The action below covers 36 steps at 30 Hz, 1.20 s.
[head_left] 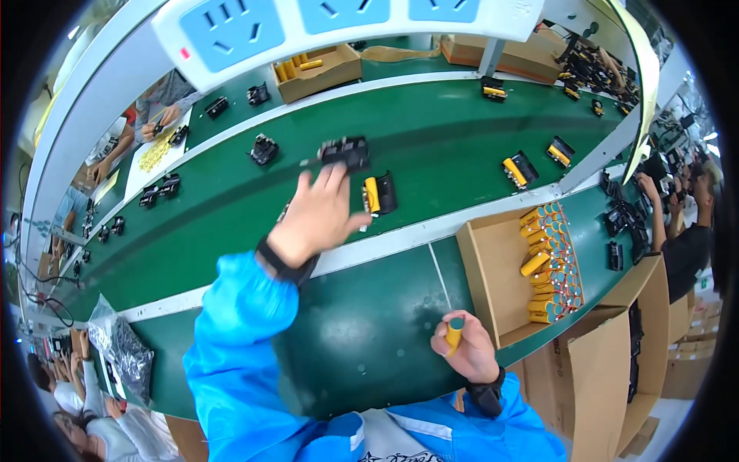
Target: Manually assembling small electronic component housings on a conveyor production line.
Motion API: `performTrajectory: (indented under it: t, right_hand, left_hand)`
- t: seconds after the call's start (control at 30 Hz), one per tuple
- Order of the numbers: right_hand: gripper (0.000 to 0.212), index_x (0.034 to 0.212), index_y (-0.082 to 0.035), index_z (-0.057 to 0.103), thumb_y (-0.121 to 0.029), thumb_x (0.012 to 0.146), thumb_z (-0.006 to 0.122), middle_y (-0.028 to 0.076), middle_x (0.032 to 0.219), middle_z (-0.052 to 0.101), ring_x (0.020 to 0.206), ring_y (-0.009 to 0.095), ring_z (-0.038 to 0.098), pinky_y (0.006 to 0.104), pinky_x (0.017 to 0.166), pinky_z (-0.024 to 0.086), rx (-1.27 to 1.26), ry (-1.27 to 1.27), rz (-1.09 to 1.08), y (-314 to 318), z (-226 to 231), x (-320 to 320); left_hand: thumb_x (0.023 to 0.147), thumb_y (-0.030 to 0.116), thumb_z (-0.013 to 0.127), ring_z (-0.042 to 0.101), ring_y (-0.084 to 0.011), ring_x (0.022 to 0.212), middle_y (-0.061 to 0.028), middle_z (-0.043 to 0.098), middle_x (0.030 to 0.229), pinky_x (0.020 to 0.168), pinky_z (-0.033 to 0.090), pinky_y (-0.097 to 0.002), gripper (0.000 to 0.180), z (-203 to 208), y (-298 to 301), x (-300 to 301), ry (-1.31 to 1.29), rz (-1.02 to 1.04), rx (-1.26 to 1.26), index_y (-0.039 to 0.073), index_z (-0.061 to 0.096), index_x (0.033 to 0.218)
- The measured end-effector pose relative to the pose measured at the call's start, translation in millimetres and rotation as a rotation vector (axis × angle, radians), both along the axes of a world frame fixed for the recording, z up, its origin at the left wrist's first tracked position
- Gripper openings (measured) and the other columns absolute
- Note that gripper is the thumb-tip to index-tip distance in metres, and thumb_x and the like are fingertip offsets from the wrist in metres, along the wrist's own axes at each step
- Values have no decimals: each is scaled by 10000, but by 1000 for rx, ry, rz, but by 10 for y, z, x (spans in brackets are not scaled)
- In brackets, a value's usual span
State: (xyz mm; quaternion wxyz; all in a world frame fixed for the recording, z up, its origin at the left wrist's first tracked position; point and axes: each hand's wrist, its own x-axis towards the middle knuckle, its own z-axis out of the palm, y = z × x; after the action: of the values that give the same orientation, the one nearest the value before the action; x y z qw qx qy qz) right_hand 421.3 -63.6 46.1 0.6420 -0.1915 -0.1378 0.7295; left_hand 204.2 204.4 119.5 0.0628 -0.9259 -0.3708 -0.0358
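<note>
My left hand (319,212) stretches over the green conveyor belt (439,146), fingers extended and thumb spread. Its fingertips reach the near edge of a black plastic housing (345,152), slightly blurred; whether they touch it I cannot tell. Just right of that hand, another black housing (387,192) lies on the belt with a yellow battery in it. Over the near green worktop, my right hand (471,350) holds a yellow cylindrical battery (454,335) between thumb and fingers, its green end facing up.
An open cardboard box (485,296) of yellow batteries with red wires stands at right. More housings, such as one black housing (263,149), lie along the belt. A white power strip (346,38) hangs overhead. A plastic bag of dark parts (123,354) sits at left. Co-workers sit on both sides.
</note>
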Motion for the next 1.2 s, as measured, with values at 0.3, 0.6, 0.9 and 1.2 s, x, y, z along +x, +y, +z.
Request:
performTrajectory:
  t: [0.3, 0.6, 0.9, 1.2]
  right_hand:
    - [530, 1347, -15, 469, -79, 875, 702, 146, 963, 735, 685, 164, 640, 260, 649, 498, -146, -744, 408, 516, 280, -645]
    - [759, 1399, -11, 364, -72, 774, 790, 121, 887, 751, 822, 159, 706, 248, 778, 528, 196, -1374, 357, 466, 241, -1108]
    - [242, 1170, -5, 541, -16, 938, 609, 112, 914, 725, 789, 141, 669, 247, 704, 510, 288, -1165, 241, 290, -112, -1184]
    - [182, 1138, -6, 564, -116, 1048, 451, 100, 883, 702, 627, 78, 529, 206, 585, 433, 139, -949, 213, 343, -241, -1439]
  left_hand:
    - [814, 463, 714, 494, -283, 1166, -154, 535, 1252, 941, 380, -423, 653, -500, -1992, -840, 14, 30, -200, -59, 615, 1194]
    - [780, 161, 785, 590, -220, 884, -25, 628, 915, 780, 360, -386, 192, -270, -1821, -861, -749, 3, -641, 89, 690, 930]
    - [780, 96, 754, 592, -212, 767, -59, 611, 796, 854, 389, -349, 137, -567, -1865, -974, -1067, 227, -1042, 56, 673, 883]
    - [795, 176, 771, 519, -312, 1053, -160, 557, 1102, 903, 409, -404, 443, -905, -1477, -1217, -647, 260, -285, 8, 590, 1163]
